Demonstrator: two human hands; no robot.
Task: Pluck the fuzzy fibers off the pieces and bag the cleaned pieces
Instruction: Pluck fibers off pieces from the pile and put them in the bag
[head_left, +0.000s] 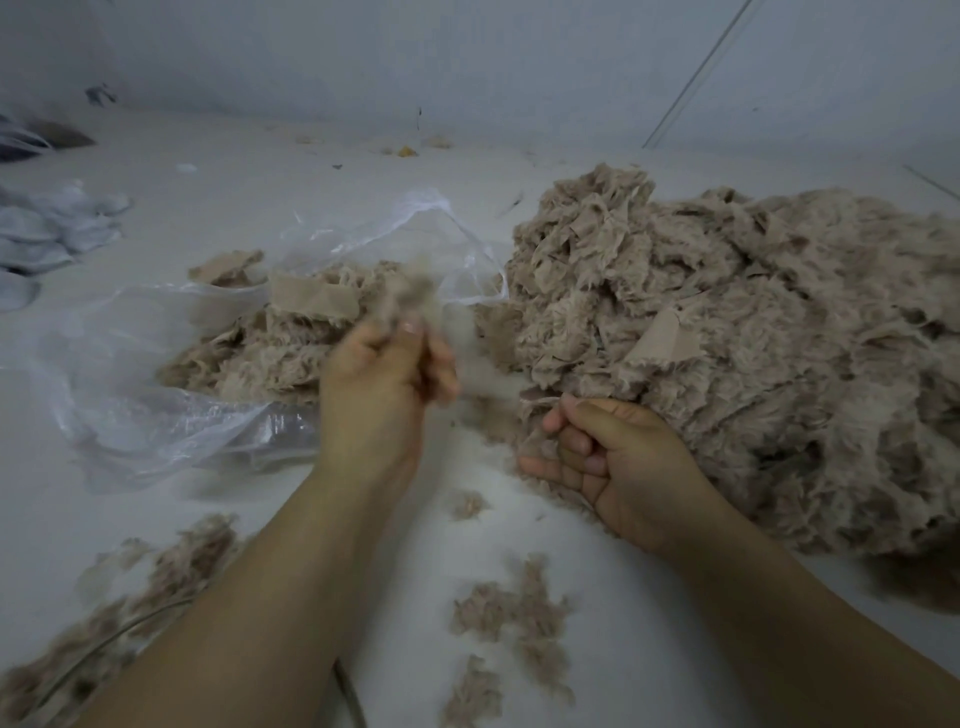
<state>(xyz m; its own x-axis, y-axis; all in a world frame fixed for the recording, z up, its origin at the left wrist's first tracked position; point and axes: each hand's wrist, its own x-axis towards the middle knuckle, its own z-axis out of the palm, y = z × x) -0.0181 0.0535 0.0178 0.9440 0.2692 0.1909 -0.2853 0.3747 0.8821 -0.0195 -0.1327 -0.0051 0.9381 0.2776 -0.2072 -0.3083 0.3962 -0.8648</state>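
Left hand (382, 374) pinches a blurred fuzzy piece (410, 296) over the plastic bag (156, 415); right hand (613, 457), curled, grips fibers (535, 441) by the pile (727, 364).

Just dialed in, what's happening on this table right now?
A person is cleaning fuzzy tan pieces. The left hand holds a blurred piece up over the open plastic bag, already partly filled. The right hand grips fuzz at the edge of the big pile. Loose fibers litter the table.
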